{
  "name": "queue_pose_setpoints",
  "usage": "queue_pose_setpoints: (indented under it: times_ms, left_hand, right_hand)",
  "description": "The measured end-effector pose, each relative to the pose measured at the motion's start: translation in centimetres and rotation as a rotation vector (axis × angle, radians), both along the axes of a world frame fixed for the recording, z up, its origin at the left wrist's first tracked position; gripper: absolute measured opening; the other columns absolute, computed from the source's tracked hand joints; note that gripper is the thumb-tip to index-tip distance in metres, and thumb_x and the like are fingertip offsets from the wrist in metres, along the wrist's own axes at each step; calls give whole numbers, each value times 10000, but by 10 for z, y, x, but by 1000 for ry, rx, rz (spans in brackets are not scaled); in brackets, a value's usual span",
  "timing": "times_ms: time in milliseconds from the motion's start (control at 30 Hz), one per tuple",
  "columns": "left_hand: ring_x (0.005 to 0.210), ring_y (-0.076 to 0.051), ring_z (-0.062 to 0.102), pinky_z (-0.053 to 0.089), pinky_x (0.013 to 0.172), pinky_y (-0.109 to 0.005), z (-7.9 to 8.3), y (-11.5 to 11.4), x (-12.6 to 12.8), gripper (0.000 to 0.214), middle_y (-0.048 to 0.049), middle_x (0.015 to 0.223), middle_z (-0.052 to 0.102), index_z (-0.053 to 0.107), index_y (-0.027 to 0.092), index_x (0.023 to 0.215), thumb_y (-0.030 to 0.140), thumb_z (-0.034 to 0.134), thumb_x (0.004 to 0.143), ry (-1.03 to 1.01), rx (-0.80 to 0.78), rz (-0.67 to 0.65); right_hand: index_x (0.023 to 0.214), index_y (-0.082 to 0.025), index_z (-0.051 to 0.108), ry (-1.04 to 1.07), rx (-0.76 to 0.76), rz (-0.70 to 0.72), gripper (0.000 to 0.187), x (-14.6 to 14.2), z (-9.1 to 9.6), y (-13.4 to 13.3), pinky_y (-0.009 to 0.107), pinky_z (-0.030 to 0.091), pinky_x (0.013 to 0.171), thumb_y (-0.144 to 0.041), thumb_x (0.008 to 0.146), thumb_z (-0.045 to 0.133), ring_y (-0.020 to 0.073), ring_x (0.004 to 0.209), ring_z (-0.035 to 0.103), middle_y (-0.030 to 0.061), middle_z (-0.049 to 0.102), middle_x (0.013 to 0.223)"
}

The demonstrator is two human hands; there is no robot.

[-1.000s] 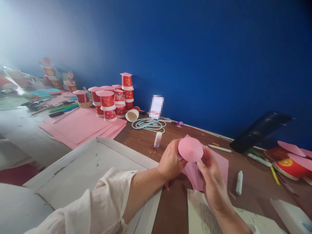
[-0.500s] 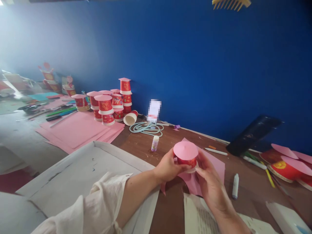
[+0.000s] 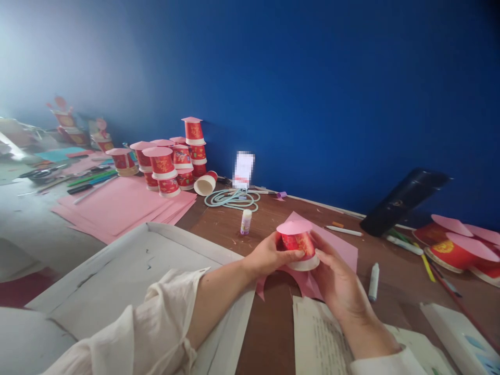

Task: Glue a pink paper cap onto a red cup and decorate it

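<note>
Between my two hands is an upside-down red paper cup [image 3: 294,242] with gold print, its white rim downward. A shallow pink paper cone [image 3: 294,226] sits on its top like a roof. My left hand [image 3: 269,256] is closed on the cup's left side, thumb across the front. From the right, my right hand [image 3: 332,271] grips near the rim, its fingers partly behind the cup. Below and behind lies a pink paper sheet [image 3: 339,242] with rounded cutouts. A glue stick [image 3: 246,222] stands upright just beyond my left hand.
Stacked red cups with pink cone tops [image 3: 160,162] stand back left beside pink sheets [image 3: 117,203]. A white tray [image 3: 128,260] fills the front left. A coiled cord [image 3: 230,199] lies by the blue wall. Markers [image 3: 374,283], a black case [image 3: 406,200] and more coned cups [image 3: 449,255] lie right.
The cup in my hands has tilted, so more of its red side and white rim shows and less of the cone's top. The whole view has shifted slightly.
</note>
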State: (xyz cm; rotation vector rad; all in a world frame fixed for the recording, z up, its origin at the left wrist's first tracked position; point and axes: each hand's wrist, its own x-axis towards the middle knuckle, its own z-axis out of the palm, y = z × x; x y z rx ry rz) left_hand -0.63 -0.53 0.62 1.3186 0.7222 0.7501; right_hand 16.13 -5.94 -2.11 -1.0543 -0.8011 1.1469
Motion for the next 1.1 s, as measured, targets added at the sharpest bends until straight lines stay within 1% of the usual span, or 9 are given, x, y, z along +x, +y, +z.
queue_pose_setpoints:
  times_ms: [67,133,267,367,433,600,800,933,1100]
  left_hand:
    - [912,-268,713,611,746,-399,-3,2,0,634,-122,1047,723,598,144,1249,459,797,735,-1,-33,-37]
    - [932,-273,708,610,749,-395,-5,4,0,670,-127,1072,714,581,147,1267,454,812,719,-1,-67,-69]
    - [962,-283,699,605,755,-389,-10,7,0,725,-138,1122,699,555,159,1296,467,826,698,0,-85,-71]
    - [991,-287,690,594,803,-404,-10,6,0,707,-136,1139,696,562,163,1289,469,822,707,5,-72,-64]
    - [1011,-285,684,577,856,-418,-7,5,0,670,-129,1131,701,570,159,1278,447,816,725,0,-66,-58]
    - [1065,-288,670,536,950,-452,-1,4,1,631,-133,1121,705,559,136,1275,367,815,748,-53,-96,-82]
    - [1162,-308,633,468,1044,-496,-9,9,3,648,-175,1239,663,551,134,1279,346,837,738,-137,-83,-155]
    - [1192,-311,616,449,1068,-511,-13,11,4,665,-172,1264,651,548,149,1295,344,843,731,-146,-53,-160]
    - [1195,-302,609,456,1064,-496,-12,10,5,661,-164,1253,653,559,160,1286,320,850,716,-122,-23,-158]
  right_hand:
    - [1391,-276,553,43,-6,29,571,-1,1,-1,557,474,1029,-393,840,645,331,1186,644,83,696,1281]
    - [1316,-286,618,113,-47,20,524,-1,4,-1,515,480,1027,-372,805,692,318,1165,654,66,714,1250]
    - [1187,-300,694,254,-130,-19,475,-1,8,-1,456,488,1015,-316,717,764,293,1138,663,36,748,1165]
    - [1146,-292,713,321,-156,-30,454,0,10,0,436,497,1000,-281,695,766,282,1127,665,34,749,1162]
    - [1151,-284,714,355,-164,-16,455,3,10,0,447,505,987,-272,698,758,287,1108,672,46,749,1161]
    - [1237,-255,685,356,-132,74,501,8,6,1,487,505,982,-274,737,722,306,1070,688,85,754,1132]
    - [1321,-268,636,351,-116,129,562,7,6,0,500,502,979,-272,763,708,313,1066,692,85,750,1144]
    - [1266,-272,672,350,-106,150,510,6,8,0,502,506,970,-265,757,697,317,1063,692,81,754,1134]
    - [1151,-264,724,357,-83,158,413,6,6,1,485,503,981,-241,739,693,303,1069,687,72,755,1128]
